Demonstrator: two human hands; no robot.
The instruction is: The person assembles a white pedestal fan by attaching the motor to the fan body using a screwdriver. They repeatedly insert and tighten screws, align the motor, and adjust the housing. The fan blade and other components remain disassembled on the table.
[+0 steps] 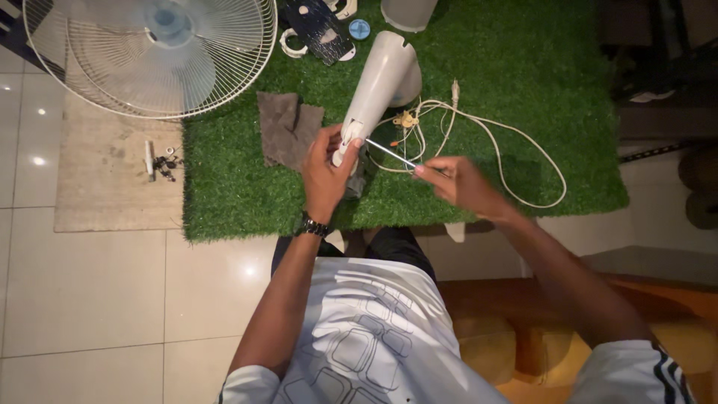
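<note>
fan housing (378,86): white plastic. power cord (516,153): off-white, with small yellow and orange wire ends near the housing. screwdriver (393,155): silver shaft. artificial grass mat (523,90): bright green. cloth (288,127): dull grey-brown. fan guard (149,56): white wire grille over pale blue blades. doormat (112,179): beige. floor tiles (82,292): white, glossy. wristwatch (313,225): black. shirt (374,337): white with a grey outline pattern; sleeve with dark stripes.
</note>
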